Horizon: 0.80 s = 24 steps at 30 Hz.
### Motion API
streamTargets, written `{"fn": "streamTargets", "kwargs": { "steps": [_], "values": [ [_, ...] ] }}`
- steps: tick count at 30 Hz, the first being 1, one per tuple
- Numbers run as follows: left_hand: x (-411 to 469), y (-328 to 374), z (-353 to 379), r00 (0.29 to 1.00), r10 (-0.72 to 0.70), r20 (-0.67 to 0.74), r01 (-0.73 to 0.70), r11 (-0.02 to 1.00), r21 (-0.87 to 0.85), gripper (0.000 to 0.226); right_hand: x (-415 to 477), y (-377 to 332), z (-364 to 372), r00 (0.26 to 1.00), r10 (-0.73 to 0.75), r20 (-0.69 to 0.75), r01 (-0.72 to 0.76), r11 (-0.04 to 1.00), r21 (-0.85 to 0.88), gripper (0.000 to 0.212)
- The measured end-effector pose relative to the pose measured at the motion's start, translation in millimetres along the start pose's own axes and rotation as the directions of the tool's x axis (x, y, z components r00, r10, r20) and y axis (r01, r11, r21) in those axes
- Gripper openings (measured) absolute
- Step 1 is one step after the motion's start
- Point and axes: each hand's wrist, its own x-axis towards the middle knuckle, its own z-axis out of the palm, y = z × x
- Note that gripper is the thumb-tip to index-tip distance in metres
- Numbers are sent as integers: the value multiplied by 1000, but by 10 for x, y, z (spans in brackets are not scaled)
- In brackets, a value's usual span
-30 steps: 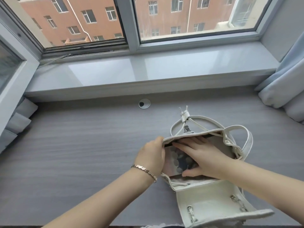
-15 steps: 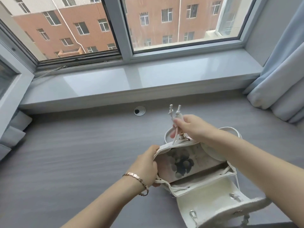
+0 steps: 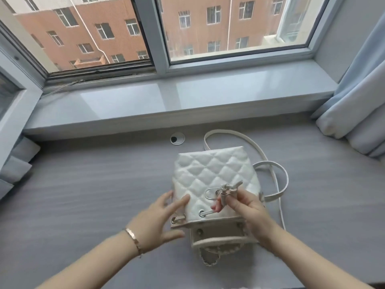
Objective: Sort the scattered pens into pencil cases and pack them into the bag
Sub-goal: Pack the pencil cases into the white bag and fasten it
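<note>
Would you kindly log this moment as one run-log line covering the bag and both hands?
bag: lying on desk, flap open | left hand: open, touching bag | right hand: pinching drawstring | pens: none visible

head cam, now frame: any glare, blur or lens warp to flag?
Head view: soft daylight through the window, with pale glare patches on the windowsill; the fisheye bows the sill's edges; the left hand on the bag and the right hand pinching the drawstring look slightly motion-smeared; the bag's quilting reads crisp.
</note>
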Motion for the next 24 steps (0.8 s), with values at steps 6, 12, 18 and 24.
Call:
{"fn": "streamTargets", "kwargs": {
  "steps": [6, 12, 18, 24],
  "values": [
    [656, 123, -627, 859, 481, 175, -496, 698, 517, 113, -120, 117, 94, 997, -67, -37, 67, 998, -9, 31],
    [1192, 585, -698, 730, 389, 562, -678, 513, 526, 145, -226, 191, 142, 930, -345, -129, 274, 882, -383, 28],
    [1272, 589, -488, 824, 265, 501, -562, 494, 663, 145, -213, 5, 346, 939, -253, -233, 232, 966, -112, 39],
    [1264, 462, -379, 908, 226, 352, -410, 647, 643, 136, -252, -193, 375, 965, -253, -72, 249, 966, -68, 21]
  ]
}}
